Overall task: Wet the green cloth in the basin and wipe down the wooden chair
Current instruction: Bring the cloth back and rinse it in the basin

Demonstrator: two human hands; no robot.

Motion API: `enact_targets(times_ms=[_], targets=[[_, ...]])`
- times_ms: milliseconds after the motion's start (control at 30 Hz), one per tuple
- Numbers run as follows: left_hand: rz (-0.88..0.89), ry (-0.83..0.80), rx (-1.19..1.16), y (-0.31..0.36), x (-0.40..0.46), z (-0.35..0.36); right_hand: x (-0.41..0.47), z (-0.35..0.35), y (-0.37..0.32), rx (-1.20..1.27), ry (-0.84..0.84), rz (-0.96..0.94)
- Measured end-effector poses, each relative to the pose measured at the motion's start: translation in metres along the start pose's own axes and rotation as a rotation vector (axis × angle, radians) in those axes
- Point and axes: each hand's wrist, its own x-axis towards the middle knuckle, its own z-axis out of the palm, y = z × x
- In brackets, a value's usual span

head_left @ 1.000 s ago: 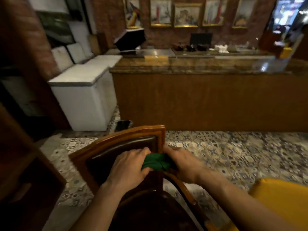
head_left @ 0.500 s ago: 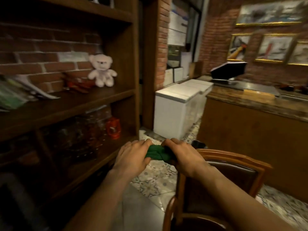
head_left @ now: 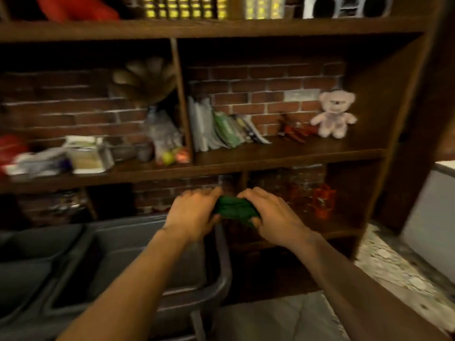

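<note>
Hands: both up front, the left hand (head_left: 194,215) and the right hand (head_left: 273,215) closed on opposite ends of the green cloth (head_left: 234,209), fingers curled over it, knuckles toward the shelves.
Cloth: bunched into a tight wad between the two hands, long axis running left to right, held in the air.
Basin: a dark grey tub (head_left: 221,262) sits low and to the left, its right rim directly under the left wrist; whether there is water inside, I cannot tell, it's dark and blurred.
Key relation: the cloth hangs just above and right of that rim, so the dip looks to be down and leftward, and the left hand is the nearer one.
Chair: not in view right now.
Backdrop: wooden shelving (head_left: 283,156) against brick, a pale teddy bear (head_left: 332,114) on the middle shelf.
</note>
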Motion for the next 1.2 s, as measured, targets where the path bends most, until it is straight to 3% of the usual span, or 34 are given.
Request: enact_targets(times_ms=[200, 433, 600, 900, 1067, 1200], targets=[[-0.189, -0.018, 0.128, -0.066, -0.06, -0.028, 0.046, 0.05, -0.069, 0.127, 0.001, -0.192], [-0.3, -0.031, 0.095, -0.137, -0.092, -0.005, 0.098, 0.112, -0.112, 0.133, -0.039, -0.262], [-0.363, -0.11, 0.031, -0.209, -0.102, 0.054, 0.143, 0.182, -0.128, 0.122, -0.114, -0.214], [-0.429, -0.37, -0.199, -0.341, -0.148, 0.203, 0.216, 0.35, -0.152, 0.123, -0.417, -0.025], [-0.399, -0.636, -0.226, -0.373, -0.17, 0.282, 0.216, 0.426, -0.147, 0.113, -0.587, 0.042], [-0.39, -0.746, -0.279, -0.369, -0.177, 0.328, 0.206, 0.467, -0.135, 0.114, -0.679, 0.151]])
